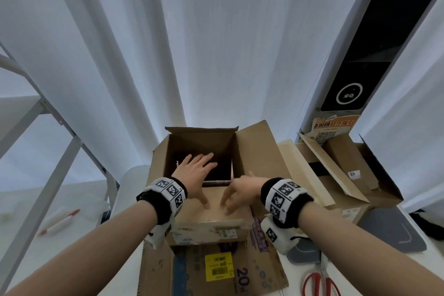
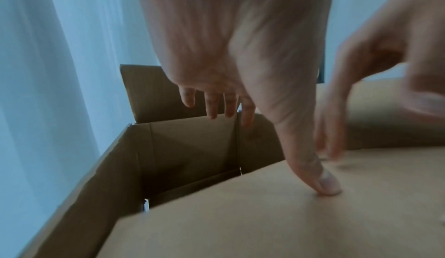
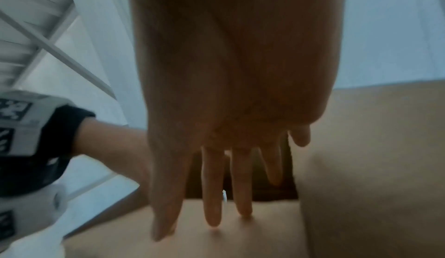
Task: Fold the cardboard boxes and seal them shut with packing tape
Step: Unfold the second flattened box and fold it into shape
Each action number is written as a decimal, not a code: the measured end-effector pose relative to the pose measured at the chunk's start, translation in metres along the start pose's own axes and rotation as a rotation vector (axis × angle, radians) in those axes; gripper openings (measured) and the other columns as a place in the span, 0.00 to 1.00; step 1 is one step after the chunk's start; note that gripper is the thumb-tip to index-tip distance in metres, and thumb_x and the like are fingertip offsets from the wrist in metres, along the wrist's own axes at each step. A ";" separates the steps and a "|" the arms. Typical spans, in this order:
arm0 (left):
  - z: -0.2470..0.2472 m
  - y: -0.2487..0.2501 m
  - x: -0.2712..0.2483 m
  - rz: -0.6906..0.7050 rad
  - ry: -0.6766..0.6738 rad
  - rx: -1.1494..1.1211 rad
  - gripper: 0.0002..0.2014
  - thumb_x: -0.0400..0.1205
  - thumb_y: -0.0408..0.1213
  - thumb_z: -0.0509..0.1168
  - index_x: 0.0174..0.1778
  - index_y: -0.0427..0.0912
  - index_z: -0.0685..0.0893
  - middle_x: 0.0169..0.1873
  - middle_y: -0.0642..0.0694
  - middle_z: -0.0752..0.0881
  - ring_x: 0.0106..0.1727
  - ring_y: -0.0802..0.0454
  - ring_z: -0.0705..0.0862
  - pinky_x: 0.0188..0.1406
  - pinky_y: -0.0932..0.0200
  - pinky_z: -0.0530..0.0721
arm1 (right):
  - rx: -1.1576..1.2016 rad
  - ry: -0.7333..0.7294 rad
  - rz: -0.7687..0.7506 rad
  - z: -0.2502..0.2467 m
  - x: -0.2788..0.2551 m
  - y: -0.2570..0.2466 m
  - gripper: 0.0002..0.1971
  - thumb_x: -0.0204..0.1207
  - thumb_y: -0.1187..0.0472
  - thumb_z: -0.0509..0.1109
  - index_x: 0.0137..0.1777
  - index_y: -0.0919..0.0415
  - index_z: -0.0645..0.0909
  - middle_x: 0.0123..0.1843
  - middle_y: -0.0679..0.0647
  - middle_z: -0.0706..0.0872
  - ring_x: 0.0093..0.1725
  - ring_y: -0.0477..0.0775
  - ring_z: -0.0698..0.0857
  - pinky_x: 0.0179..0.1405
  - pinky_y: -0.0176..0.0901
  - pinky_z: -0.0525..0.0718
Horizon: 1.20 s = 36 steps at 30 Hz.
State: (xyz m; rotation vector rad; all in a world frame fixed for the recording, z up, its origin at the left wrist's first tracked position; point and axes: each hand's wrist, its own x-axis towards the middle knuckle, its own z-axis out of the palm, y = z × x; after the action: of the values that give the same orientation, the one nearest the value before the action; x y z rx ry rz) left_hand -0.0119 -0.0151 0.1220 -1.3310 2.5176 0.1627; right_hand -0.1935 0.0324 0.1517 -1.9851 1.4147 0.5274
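Left hand (image 1: 192,173) reaches forward over the open cardboard box (image 1: 168,151), fingers straight and spread above the dark opening, grasping nothing; thumb (image 2: 322,182) points back down with its tip pressing the near flap (image 1: 216,209). Right hand (image 1: 240,190) sits just beside it, palm down, fingers (image 3: 213,205) straight and spread, tips touching the same near flap, nothing held. Both forearms extend forward, wrists wearing black bands with marker cubes.

Near flap lies folded inward under both hands, roughly level. Far flap (image 1: 201,130) stands upright beyond the left fingertips; right flap (image 1: 259,149) stands open just beyond the right hand. Left box wall sits beside the left wrist.

Below the wrists, flattened printed cardboard (image 1: 216,271) lies under the box. Red-handled scissors (image 1: 319,281) lie near the right forearm. More opened boxes (image 1: 348,175) sit right of the right hand.
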 end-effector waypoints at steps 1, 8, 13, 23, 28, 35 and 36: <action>-0.004 -0.003 0.000 0.009 0.093 -0.008 0.59 0.67 0.62 0.78 0.88 0.53 0.49 0.88 0.50 0.41 0.88 0.46 0.43 0.86 0.44 0.42 | -0.009 -0.030 -0.018 0.005 0.004 -0.004 0.26 0.77 0.39 0.71 0.74 0.43 0.79 0.74 0.47 0.81 0.80 0.56 0.69 0.83 0.72 0.41; -0.047 -0.045 0.012 -0.120 0.416 -0.183 0.66 0.66 0.69 0.75 0.87 0.50 0.37 0.87 0.48 0.36 0.87 0.48 0.35 0.84 0.47 0.36 | 0.009 -0.060 -0.051 0.012 0.020 -0.004 0.31 0.75 0.38 0.73 0.77 0.43 0.77 0.76 0.49 0.80 0.82 0.59 0.66 0.82 0.73 0.36; -0.018 -0.047 0.009 -0.142 -0.049 -0.181 0.69 0.59 0.77 0.72 0.88 0.50 0.42 0.87 0.47 0.52 0.88 0.47 0.49 0.85 0.39 0.41 | 0.050 -0.029 -0.055 0.013 0.021 0.000 0.28 0.75 0.40 0.73 0.75 0.43 0.79 0.74 0.48 0.82 0.79 0.57 0.71 0.84 0.68 0.43; 0.040 -0.049 0.010 -0.173 -0.373 -0.237 0.78 0.43 0.87 0.61 0.87 0.56 0.38 0.86 0.52 0.34 0.87 0.44 0.35 0.84 0.38 0.33 | 0.474 0.664 0.528 -0.024 0.007 0.074 0.35 0.75 0.56 0.71 0.82 0.51 0.64 0.82 0.60 0.62 0.81 0.67 0.62 0.79 0.63 0.65; 0.038 -0.044 0.015 -0.151 -0.368 -0.220 0.73 0.52 0.83 0.68 0.87 0.56 0.38 0.87 0.48 0.35 0.86 0.44 0.33 0.82 0.36 0.30 | 0.738 0.669 0.468 -0.037 0.002 0.085 0.37 0.79 0.58 0.66 0.86 0.58 0.54 0.77 0.63 0.75 0.73 0.64 0.77 0.73 0.55 0.76; 0.042 -0.040 0.022 -0.164 -0.345 -0.257 0.76 0.45 0.84 0.65 0.87 0.58 0.40 0.86 0.48 0.34 0.86 0.45 0.32 0.82 0.38 0.29 | 0.838 0.314 0.097 -0.059 -0.005 0.006 0.33 0.85 0.37 0.58 0.86 0.48 0.57 0.75 0.49 0.70 0.73 0.61 0.76 0.54 0.57 0.90; 0.043 -0.041 0.021 -0.166 -0.333 -0.263 0.75 0.46 0.83 0.65 0.87 0.58 0.40 0.86 0.49 0.34 0.86 0.45 0.33 0.83 0.38 0.30 | 0.785 0.212 0.066 -0.051 0.003 0.001 0.33 0.85 0.35 0.55 0.86 0.48 0.58 0.79 0.49 0.68 0.77 0.61 0.72 0.60 0.59 0.87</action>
State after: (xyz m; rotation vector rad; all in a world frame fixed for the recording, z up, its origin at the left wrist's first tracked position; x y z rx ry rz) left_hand 0.0193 -0.0452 0.0757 -1.4618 2.1525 0.6422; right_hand -0.1957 -0.0053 0.1864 -1.3789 1.5045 -0.2128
